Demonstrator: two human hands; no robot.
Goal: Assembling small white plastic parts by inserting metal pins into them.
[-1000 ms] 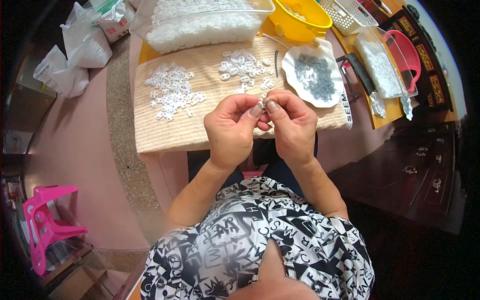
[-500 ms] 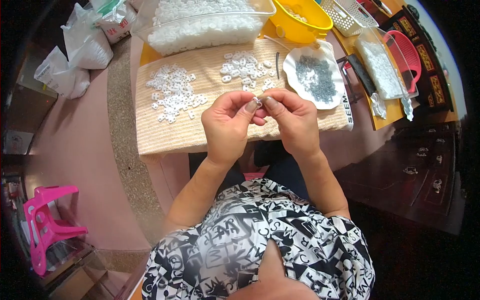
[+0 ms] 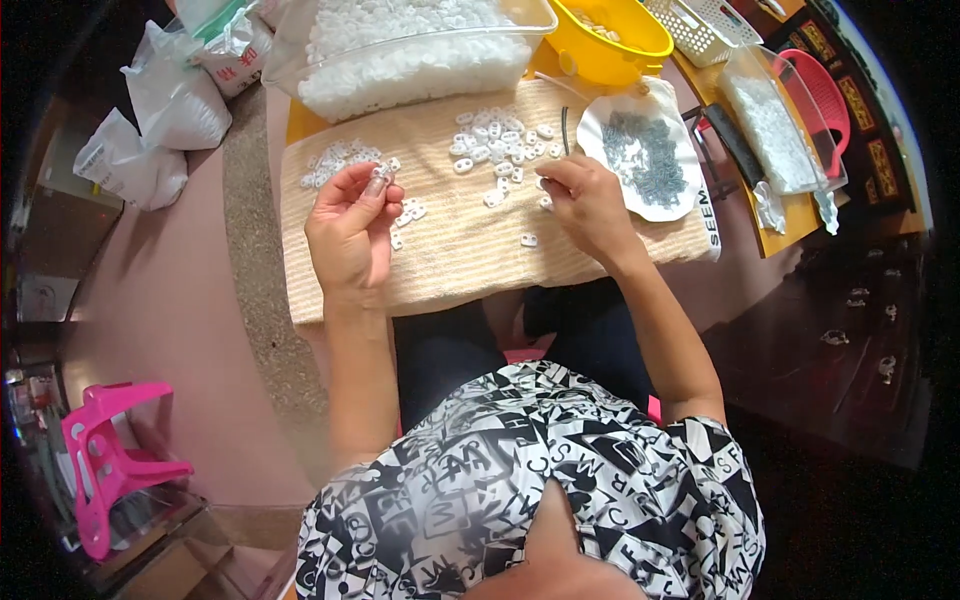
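Observation:
My left hand (image 3: 352,225) is raised over the left pile of small white oval plastic pieces (image 3: 335,162), each with two holes. Its thumb and fingers pinch one such white two-holed piece (image 3: 385,170). Over the cloth's right half, my right hand (image 3: 592,205) is closed, fingertips together beside a few white pieces; what it holds, if anything, is hidden. A second group of white pieces (image 3: 497,137) lies between the hands. One white piece (image 3: 529,240) lies alone nearer me. By my right hand, a white scalloped dish (image 3: 672,205) holds many small dark grey pins.
A striped cloth (image 3: 450,270) covers the table. Behind stand a clear bin (image 3: 410,80) full of white pieces and a yellow basin (image 3: 640,45). A thin black rod (image 3: 565,130) lies near the dish. At right is another clear box (image 3: 775,130); a pink stool (image 3: 115,450) is at left.
My hands were together at the middle and have parted. The left went left with a white piece, the right went right towards the dish. A lone white piece now shows where they were.

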